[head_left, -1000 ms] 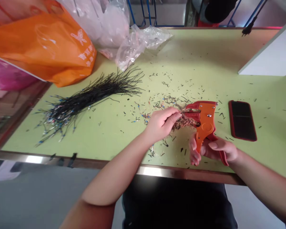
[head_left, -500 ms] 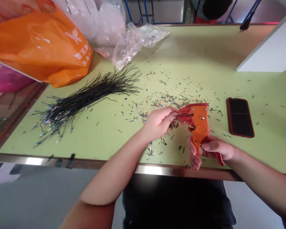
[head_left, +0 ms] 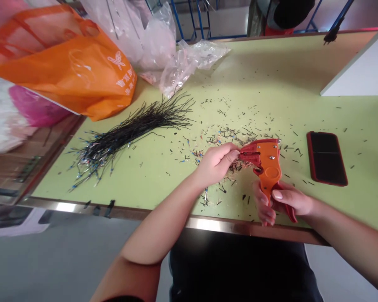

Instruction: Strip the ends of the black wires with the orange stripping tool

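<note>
My right hand is wrapped round the handles of an orange and red wire stripper, which stands upright above the table. Its red jaws point left. At the tip of those jaws, my left hand is closed in a pinch; what it holds is hidden by the fingers. Beneath both hands, small black and coloured scraps lie scattered over the green table top. A bundle of black wires with blue-tipped ends at its left lies left of my hands.
A dark phone with a red edge lies at the right. An orange bag and clear plastic bags stand at the back left. A white panel rises at the back right. A black plug hangs at the far edge.
The whole view has shifted, so the scene sits further right and slightly lower. Both hands stay at the stripper, and its handles look slightly closer together.
</note>
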Demonstrator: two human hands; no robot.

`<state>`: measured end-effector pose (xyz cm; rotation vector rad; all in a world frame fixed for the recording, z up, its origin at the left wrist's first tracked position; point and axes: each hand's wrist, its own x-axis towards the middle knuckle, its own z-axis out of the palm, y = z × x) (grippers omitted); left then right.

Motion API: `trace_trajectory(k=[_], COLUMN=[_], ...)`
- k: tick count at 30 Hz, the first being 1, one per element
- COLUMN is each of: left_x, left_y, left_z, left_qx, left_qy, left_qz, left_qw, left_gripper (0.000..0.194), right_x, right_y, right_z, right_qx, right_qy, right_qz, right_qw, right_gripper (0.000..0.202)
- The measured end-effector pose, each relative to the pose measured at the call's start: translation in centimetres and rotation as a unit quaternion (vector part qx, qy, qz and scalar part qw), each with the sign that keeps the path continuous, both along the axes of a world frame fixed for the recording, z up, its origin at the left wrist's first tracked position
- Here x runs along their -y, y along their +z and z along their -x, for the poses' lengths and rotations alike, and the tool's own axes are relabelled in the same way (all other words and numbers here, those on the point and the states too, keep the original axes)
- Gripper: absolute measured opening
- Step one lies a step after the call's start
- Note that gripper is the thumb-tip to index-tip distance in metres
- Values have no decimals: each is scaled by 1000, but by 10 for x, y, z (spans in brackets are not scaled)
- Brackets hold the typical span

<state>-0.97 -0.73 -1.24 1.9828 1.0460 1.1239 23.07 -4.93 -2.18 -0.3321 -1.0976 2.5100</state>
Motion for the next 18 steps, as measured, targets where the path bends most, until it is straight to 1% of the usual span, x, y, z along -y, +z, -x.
trace_trajectory(k=[3, 6, 9, 13, 16, 18], left_x=[-1, -2, -2, 0, 2, 1], left_y=[0, 0, -2, -5, -3, 1], left_z=[1, 1, 1, -3, -4, 1], left_qx=[-1, 11, 60, 131, 153, 159], left_qy=[8, 2, -14, -57, -78, -84], left_qz=[2, 7, 40, 98, 117, 128], left_qw=[1000, 1000, 997, 985, 978, 975], left_gripper=[48, 52, 50, 46, 46, 46], right_x=[3, 7, 11, 14, 10, 5], right_y=[-4, -3, 4, 14, 23, 30], right_z=[4, 7, 8, 3, -9, -21], right_qx=[-6, 3, -11, -38, -28, -12], right_qy=[-20, -32, -42, -47, -31, -8], right_qz=[11, 10, 25, 30, 22, 12], right_qw=[1000, 999, 999, 998, 999, 1000], right_gripper=[41, 42, 40, 36, 36, 39])
